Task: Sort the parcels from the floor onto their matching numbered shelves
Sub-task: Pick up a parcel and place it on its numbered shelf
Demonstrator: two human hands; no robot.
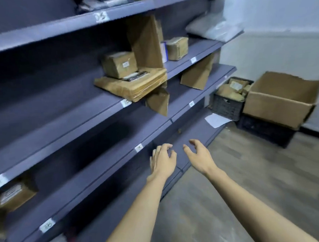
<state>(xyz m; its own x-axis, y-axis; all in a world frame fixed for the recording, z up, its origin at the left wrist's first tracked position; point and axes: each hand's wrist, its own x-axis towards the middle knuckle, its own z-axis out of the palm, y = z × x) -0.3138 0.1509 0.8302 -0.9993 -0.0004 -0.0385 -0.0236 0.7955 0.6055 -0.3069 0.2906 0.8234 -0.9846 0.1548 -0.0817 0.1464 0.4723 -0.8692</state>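
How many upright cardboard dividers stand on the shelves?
3: a tall cardboard divider behind the stacked parcels, one beneath them, one farther right. Others may be hidden.

Blurred, unreadable shelf labels [47, 225]; parcel [14, 197] at left edge smeared; crate's parcels [233, 90] indistinct.

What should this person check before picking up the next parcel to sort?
1. Left hand free: ok, fingers relaxed, holding nothing.
2. Right hand free: ok, open and empty.
3. More parcels waiting: ok, the black crate by the wall holds several.
4. Shelf labels readable: not ok, the nearest tag is blurred.
5. Flat parcel seated safely: not ok, its corner overhangs the shelf edge.
6. Floor path to the crate: ok, bare floor, only a paper sheet beside the crate.
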